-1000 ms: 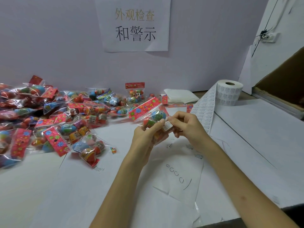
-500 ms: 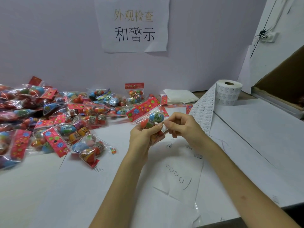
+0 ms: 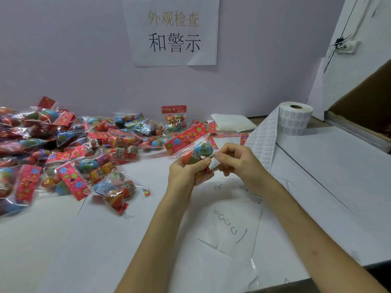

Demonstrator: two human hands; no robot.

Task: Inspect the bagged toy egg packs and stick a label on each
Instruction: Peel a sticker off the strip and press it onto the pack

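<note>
The left hand (image 3: 186, 172) held one clear plastic pack of coloured toy eggs with a red flowered header card (image 3: 195, 145) above the white paper-covered table (image 3: 105, 250). Its fingers were curled round the lower part of the bag and its thumb lay across the front. The right hand (image 3: 239, 159) pinched a small white printed label (image 3: 213, 163) between thumb and forefinger, the other fingers loosely bent. The label met the bag just beside the left thumb — whether it was adhered could not be told. The held pack was tilted, header card uppermost. A heap of like bagged egg packs (image 3: 74, 149) lay on the table to the left of the hands. The white roll of labels (image 3: 295, 118) stood at the far right, its loose strip (image 3: 263, 142) trailing down near the right hand — not touching it. A printed paper sign (image 3: 172, 30) was fixed to the wall behind.
</note>
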